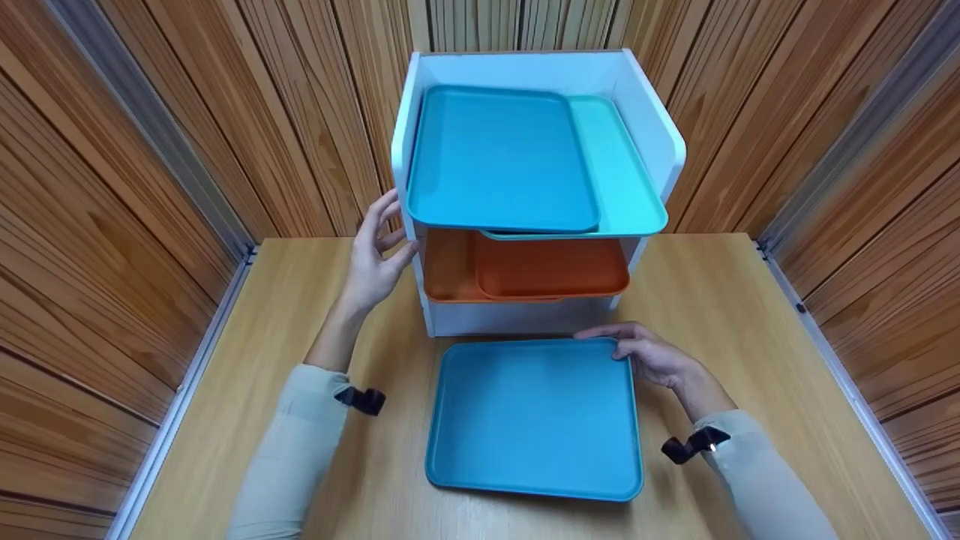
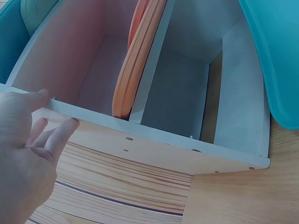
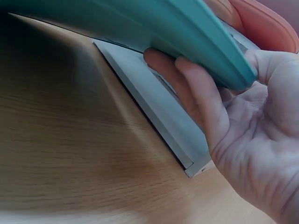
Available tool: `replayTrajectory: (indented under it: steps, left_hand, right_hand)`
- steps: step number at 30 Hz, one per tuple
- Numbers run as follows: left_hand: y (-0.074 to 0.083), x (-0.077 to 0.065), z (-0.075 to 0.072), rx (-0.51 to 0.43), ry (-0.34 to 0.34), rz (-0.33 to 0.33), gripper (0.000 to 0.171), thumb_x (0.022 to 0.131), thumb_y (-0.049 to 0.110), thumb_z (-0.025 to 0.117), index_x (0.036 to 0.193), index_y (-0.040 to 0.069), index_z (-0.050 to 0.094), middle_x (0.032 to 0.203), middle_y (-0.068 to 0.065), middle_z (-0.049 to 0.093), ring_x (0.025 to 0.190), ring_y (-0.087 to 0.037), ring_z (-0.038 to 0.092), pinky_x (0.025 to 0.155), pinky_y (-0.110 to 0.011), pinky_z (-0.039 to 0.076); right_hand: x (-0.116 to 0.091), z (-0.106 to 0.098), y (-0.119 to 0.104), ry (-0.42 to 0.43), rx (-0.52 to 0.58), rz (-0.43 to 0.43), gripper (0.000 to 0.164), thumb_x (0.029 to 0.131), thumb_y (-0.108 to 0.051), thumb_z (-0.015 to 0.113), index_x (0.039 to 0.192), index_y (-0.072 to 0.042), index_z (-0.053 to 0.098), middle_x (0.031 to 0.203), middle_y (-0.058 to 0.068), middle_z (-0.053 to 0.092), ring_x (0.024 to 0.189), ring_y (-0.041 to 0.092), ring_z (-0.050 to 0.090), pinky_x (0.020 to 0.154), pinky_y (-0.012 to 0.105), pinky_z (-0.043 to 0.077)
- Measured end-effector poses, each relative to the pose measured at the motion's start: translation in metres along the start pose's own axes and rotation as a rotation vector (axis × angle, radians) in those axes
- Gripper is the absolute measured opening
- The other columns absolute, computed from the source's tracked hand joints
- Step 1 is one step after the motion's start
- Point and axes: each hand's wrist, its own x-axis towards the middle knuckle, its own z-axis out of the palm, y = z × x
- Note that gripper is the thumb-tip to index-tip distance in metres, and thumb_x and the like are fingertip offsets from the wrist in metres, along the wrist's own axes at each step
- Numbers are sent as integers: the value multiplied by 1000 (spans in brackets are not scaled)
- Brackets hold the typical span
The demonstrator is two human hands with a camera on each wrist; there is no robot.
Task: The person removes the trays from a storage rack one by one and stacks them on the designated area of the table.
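Note:
My right hand [image 1: 654,358] grips a blue tray [image 1: 534,420] by its far right corner. In the right wrist view its fingers [image 3: 203,95] lie under the tray, with the thumb at the rim. That tray is tilted close over the table, in front of a white shelf unit [image 1: 517,318]. My left hand [image 1: 375,259] holds the unit's left side panel, thumb at the front edge and fingers on the outer face. On the top level, another blue tray [image 1: 499,157] overlaps a turquoise tray [image 1: 611,165]. Two orange trays [image 1: 555,266] overlap on the level below.
The unit stands on a wooden table [image 1: 697,300] near the back wall. Wood-plank walls [image 1: 90,225] with metal corner posts enclose the table. In the left wrist view, the unit's lowest compartment [image 2: 180,88] shows bare inner walls.

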Motion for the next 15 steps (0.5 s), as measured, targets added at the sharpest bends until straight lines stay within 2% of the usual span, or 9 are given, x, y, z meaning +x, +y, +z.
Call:
replayTrajectory:
  steps: [4,8,11,15]
  left_hand:
    - [1,-1,0,1,-5,-11,70,106,-12,66,169,-1,37,168,-26,50,150,-53,63,118,-57,59]
    - [2,-2,0,-3,-6,-16,70,107,-11,66,170,0,37,169,-25,50,149,-53,63,117,-56,60]
    - [0,-1,0,-6,-1,-1,69,107,-11,65,169,-1,37,169,-25,50,150,-53,63,117,-55,60]
    - [-2,-1,0,-2,1,25,68,107,-11,65,168,-3,37,168,-26,51,151,-52,63,118,-54,60]
  right_hand:
    - [2,3,0,70,-43,37,59,109,9,36,161,-7,61,155,-1,72,136,13,75,117,33,63]
    - [6,8,-2,173,-186,72,52,111,4,44,161,1,58,155,-1,71,132,10,74,115,28,63]
    - [9,11,-3,241,-322,94,48,113,-1,49,160,5,57,161,13,66,129,9,71,114,22,61]
    - [10,13,-4,287,-481,115,45,115,-4,53,159,4,60,164,32,58,128,5,71,111,16,58]
